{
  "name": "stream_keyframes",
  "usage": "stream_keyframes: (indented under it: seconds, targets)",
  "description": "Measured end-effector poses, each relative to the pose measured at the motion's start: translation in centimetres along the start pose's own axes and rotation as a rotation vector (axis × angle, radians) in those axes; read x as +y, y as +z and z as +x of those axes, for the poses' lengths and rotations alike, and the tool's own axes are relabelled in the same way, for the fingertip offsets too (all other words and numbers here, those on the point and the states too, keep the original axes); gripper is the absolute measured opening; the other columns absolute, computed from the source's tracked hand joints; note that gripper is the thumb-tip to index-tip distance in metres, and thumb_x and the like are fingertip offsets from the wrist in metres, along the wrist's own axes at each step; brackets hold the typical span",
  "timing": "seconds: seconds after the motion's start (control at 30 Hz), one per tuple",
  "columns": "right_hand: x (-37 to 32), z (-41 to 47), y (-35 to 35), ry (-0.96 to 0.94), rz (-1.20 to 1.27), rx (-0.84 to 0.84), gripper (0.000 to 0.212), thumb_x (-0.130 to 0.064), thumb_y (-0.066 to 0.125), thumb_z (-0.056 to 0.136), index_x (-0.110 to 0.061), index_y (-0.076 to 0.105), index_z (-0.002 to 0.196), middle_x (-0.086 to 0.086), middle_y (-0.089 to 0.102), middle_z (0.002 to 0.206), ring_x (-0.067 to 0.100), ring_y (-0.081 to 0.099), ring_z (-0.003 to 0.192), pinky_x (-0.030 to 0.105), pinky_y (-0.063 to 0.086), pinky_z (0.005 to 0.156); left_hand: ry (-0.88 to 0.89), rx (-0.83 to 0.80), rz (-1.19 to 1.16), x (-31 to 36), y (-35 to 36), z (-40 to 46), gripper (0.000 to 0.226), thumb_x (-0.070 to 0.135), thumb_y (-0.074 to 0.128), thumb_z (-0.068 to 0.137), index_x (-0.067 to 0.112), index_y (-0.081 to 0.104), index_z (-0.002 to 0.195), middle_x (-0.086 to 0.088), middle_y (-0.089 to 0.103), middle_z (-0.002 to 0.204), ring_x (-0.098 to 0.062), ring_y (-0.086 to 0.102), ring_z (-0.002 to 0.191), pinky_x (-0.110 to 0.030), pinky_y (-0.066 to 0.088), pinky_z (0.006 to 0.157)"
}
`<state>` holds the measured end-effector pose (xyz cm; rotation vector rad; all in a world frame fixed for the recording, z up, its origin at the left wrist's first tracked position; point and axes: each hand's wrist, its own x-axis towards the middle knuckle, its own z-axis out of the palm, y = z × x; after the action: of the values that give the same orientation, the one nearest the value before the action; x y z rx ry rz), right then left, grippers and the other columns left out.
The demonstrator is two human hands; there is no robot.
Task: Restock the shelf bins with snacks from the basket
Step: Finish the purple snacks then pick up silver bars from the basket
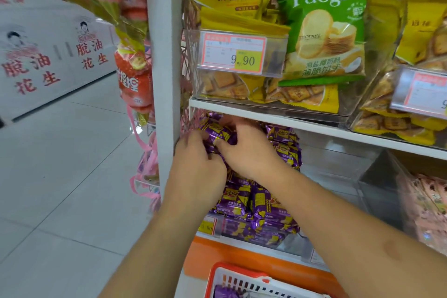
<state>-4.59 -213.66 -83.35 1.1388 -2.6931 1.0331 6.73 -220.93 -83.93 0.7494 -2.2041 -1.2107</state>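
On the lower shelf, left end, hard against the white upright post (164, 75): both hands are in the clear bin (261, 232) of purple snack packs (244, 203). Left hand (197, 164) has its fingers curled onto a purple pack at the top of the pile, beside the post. Right hand (249, 150) sits just beside it, touching, thumb and fingers pinching the same top pack (217, 132). The hands hide the middle of the pile; more purple packs show above, to the right and below them.

Basket (238, 280), red rim with white sides, at the bottom edge below the shelf; one purple pack (225, 291) visible inside.

Shelf board (314, 128) passes close over the hands. On it, a clear bin with yellow cracker bags (244, 22) and a green biscuit bag (329, 29) propped between bins; price tag (233, 54) reads 9.90. Pink packs (425, 203) in the bin well to the right. Red snack bags (134, 77) hang left of the post, pink ribbon beneath. White cartons (50, 51) with red print across the tiled aisle.
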Motion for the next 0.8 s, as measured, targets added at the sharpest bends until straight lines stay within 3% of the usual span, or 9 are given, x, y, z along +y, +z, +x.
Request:
stream_keyframes:
  seconds: [0.07,0.17,0.27,0.4,0.5,0.57,0.67,0.8]
  targets:
    - [-0.1,0.8,0.1,-0.009,-0.035,-0.056,0.046,-0.030,0.067,0.096,-0.024,0.055,0.140,0.003,0.062,0.139,0.027,0.056,0.128,0.037,0.046,0.106,0.044,-0.018,0.116,-0.4,0.3,0.1,0.044,0.013,0.053,0.095,0.020,0.053,0.138,0.000,0.048,0.138,-0.017,0.042,0.128,-0.021,0.031,0.096]
    - [0.2,1.4,0.2,-0.017,-0.057,-0.090,0.039,-0.023,0.067,0.095,-0.024,0.059,0.134,-0.002,0.063,0.135,0.022,0.056,0.125,0.025,0.042,0.096,0.060,-0.045,0.178,-0.8,0.6,0.1,0.052,0.014,0.050,0.097,0.019,0.045,0.148,-0.004,0.037,0.152,-0.019,0.033,0.140,-0.028,0.028,0.111]
    - [0.2,1.5,0.1,-0.026,-0.084,-0.123,0.032,-0.020,0.068,0.094,-0.025,0.063,0.126,-0.006,0.063,0.122,0.019,0.058,0.113,0.023,0.037,0.081,0.025,-0.090,0.233,-0.7,0.6,0.1,0.050,0.017,0.049,0.098,0.017,0.045,0.148,-0.008,0.044,0.149,-0.025,0.039,0.135,-0.034,0.032,0.109]
    - [0.2,1.0,-0.7,-0.002,-0.054,-0.156,0.044,-0.009,0.059,0.090,-0.029,0.065,0.129,-0.004,0.064,0.134,0.019,0.060,0.114,0.025,0.045,0.082,-0.006,-0.127,0.296,-0.3,0.4,-0.1,0.046,0.018,0.049,0.099,0.015,0.048,0.145,-0.011,0.050,0.142,-0.030,0.044,0.129,-0.039,0.035,0.109]
    - [0.6,-0.4,-2.1,0.028,-0.005,-0.196,0.051,0.001,0.057,0.079,-0.028,0.063,0.121,0.002,0.065,0.118,0.022,0.062,0.092,0.030,0.047,0.064,-0.013,-0.145,0.301,-0.3,0.3,-0.1,0.044,0.017,0.049,0.097,0.015,0.049,0.141,-0.012,0.053,0.137,-0.032,0.048,0.124,-0.043,0.040,0.107]
    - [0.9,-1.7,-2.8,0.003,-0.018,-0.263,0.047,-0.003,0.063,0.074,-0.029,0.062,0.114,0.000,0.065,0.112,0.023,0.063,0.096,0.037,0.055,0.075,-0.024,-0.145,0.290,-0.2,0.2,-0.2,0.045,0.015,0.050,0.095,0.015,0.050,0.141,-0.012,0.053,0.137,-0.033,0.049,0.124,-0.042,0.041,0.105]
    - [1.8,-2.9,-2.8,-0.085,-0.167,-0.313,0.046,-0.018,0.074,0.073,-0.030,0.058,0.115,-0.007,0.057,0.120,0.020,0.048,0.117,0.040,0.043,0.102,-0.039,-0.123,0.265,-0.3,-0.1,-0.3,0.047,0.007,0.051,0.090,0.014,0.056,0.137,-0.010,0.055,0.136,-0.032,0.054,0.118,-0.039,0.046,0.096]
    - [2.4,-3.1,-2.8,-0.103,-0.230,-0.283,0.050,-0.026,0.084,0.084,-0.032,0.053,0.123,-0.008,0.055,0.127,0.018,0.043,0.120,0.041,0.038,0.105,-0.040,-0.098,0.217,0.1,-0.6,-0.8,0.050,0.002,0.050,0.086,0.020,0.060,0.132,-0.007,0.063,0.120,-0.028,0.059,0.095,-0.031,0.044,0.072]
